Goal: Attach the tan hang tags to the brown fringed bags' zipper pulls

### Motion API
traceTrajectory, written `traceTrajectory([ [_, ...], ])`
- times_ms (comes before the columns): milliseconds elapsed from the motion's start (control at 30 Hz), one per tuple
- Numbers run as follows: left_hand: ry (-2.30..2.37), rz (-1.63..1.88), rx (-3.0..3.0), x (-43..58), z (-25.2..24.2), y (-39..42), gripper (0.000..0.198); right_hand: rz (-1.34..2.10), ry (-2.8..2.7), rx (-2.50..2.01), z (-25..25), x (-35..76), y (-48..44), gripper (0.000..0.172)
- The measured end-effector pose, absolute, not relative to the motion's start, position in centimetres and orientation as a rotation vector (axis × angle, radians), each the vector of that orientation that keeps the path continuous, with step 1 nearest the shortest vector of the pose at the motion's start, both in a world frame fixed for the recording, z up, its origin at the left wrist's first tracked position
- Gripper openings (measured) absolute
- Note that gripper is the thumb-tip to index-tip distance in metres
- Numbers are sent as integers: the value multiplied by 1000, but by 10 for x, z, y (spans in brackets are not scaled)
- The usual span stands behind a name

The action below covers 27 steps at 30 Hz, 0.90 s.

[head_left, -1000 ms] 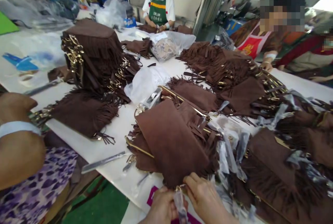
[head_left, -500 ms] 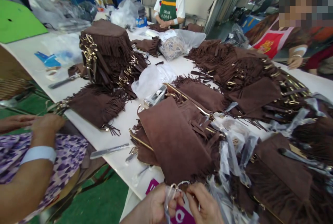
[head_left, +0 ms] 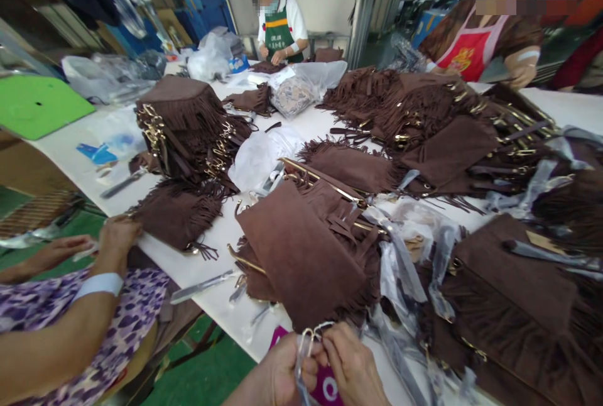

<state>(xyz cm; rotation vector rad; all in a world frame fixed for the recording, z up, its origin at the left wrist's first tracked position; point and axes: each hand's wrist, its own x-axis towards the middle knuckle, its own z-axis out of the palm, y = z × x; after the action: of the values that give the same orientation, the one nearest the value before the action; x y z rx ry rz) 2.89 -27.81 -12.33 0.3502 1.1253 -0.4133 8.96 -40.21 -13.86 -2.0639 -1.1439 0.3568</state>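
2 hands (head_left: 282, 376) round clasp (head_left: 313, 332)

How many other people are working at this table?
3: one in a green apron at the far end, one in a red apron at far right, one in purple print at near left. A dark red cloth at the right edge may be a fourth.

Bare left hand (head_left: 281, 373), right hand (head_left: 352, 369), seemingly unsleeved
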Motion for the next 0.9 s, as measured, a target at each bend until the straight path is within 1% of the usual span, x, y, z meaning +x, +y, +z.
traceTrajectory([
  [133,1147,-314,372,31,-125,-283,20,281,-1107,-2056,-144,92,-412,20],
  [267,1138,-183,469,19,-130,-284,12,348,-1075,-1979,-135,96,-422,16],
  [333,1155,-131,667,5,-130,-280,8,390,-1061,-1948,-127,98,-425,16],
  [400,1155,-33,1091,-11,-129,-275,9,430,-1057,-1926,-121,98,-426,16],
  [433,1099,45,1365,-17,-128,-273,11,448,-1053,-1915,-119,97,-427,16],
  [500,820,234,1899,-25,-126,-271,20,482,-1044,-1884,-118,96,-426,16],
  [567,485,413,2286,-23,-127,-274,29,512,-1030,-1850,-118,93,-426,17],
  [600,366,472,2419,-19,-128,-276,29,523,-1024,-1837,-119,92,-425,18],
  [733,190,594,2679,2,-134,-285,19,555,-1032,-1806,-119,89,-425,17],
  [900,122,644,2695,8,-135,-285,22,609,-1043,-1771,-115,87,-425,18],
])
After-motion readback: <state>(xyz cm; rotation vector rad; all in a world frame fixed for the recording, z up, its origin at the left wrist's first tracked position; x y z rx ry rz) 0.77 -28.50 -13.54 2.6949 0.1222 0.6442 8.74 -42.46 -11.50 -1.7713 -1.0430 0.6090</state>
